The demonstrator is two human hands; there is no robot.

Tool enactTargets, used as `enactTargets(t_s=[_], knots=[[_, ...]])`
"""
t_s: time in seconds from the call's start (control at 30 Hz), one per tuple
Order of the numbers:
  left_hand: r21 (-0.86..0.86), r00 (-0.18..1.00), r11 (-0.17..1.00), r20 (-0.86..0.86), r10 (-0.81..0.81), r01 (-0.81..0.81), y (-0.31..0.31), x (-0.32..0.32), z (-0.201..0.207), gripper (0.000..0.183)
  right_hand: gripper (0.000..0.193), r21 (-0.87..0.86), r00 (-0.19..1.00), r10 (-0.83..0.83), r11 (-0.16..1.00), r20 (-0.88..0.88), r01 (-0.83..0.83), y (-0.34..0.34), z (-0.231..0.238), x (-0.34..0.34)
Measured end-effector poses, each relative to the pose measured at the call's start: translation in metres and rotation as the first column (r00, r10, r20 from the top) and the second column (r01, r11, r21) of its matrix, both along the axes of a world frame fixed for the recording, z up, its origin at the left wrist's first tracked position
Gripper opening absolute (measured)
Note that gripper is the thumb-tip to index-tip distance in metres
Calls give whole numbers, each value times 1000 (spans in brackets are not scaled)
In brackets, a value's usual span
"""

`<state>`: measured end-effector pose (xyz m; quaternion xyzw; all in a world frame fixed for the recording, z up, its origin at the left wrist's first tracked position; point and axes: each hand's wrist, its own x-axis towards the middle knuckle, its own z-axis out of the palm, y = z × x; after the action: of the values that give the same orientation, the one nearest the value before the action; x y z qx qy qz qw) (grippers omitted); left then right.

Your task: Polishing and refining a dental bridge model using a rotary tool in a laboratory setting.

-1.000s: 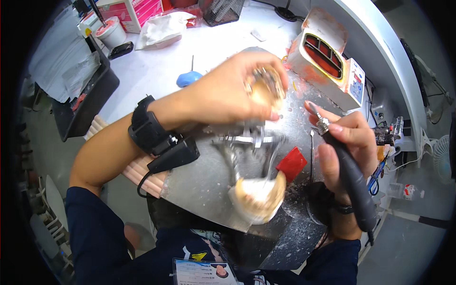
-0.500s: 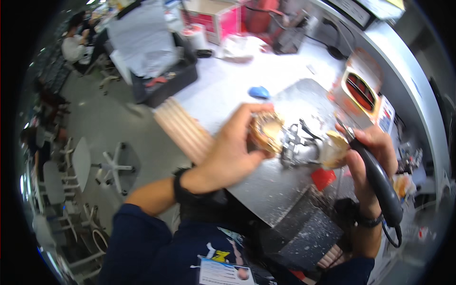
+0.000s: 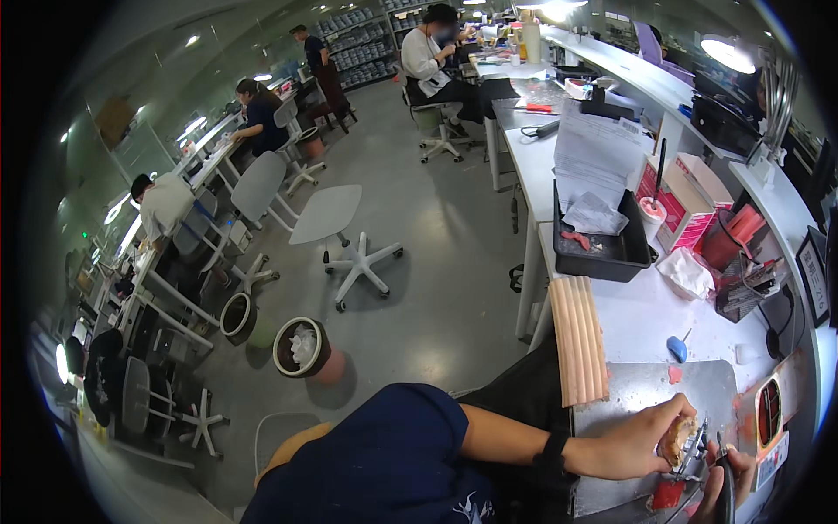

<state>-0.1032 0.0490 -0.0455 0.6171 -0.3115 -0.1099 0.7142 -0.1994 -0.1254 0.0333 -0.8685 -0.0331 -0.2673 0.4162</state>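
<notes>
At the lower right, my left hand closes around a yellowish dental cast. The cast sits on a metal articulator, partly hidden between my hands. My right hand grips a black corded handpiece with a slim metal tip, close by the articulator's right side. The picture's lower edge cuts off part of that hand and the handle. Beneath both hands lies a grey metal board. A red wax piece rests below the articulator.
An orange-stained box with dark red wells stands right of my hands. Beyond are a blue bulb-shaped tool, a ridged beige block and a black tray with papers. Chairs, bins and several seated people fill the left.
My view has swung to the left and up, so my hands now appear at the lower right. Both hands keep their hold on the cast and the handpiece.
</notes>
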Motion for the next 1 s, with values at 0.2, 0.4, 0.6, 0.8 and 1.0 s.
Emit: enactTargets(t_s=[0.2,0.4,0.6,0.8,1.0], knots=[[-70,1000,998,16,-1,2,-2,-1,-3,69,19,56,993,0,998,-119,7,-2,-1,6],[-76,998,997,-49,-38,34,-9,-3,-5,68,19,82,989,80,994,-126,-70,-14,-14,9],[-131,997,991,-74,18,-27,-13,-5,0,71,20,287,984,155,950,-83,-125,-19,-23,10],[-18,995,1000,-96,-7,5,-1,-13,9,67,42,488,972,227,856,-57,-171,-22,-37,20],[-153,992,988,-126,-11,-9,-13,-15,-7,64,39,485,969,246,852,-36,-198,-29,-41,13]])
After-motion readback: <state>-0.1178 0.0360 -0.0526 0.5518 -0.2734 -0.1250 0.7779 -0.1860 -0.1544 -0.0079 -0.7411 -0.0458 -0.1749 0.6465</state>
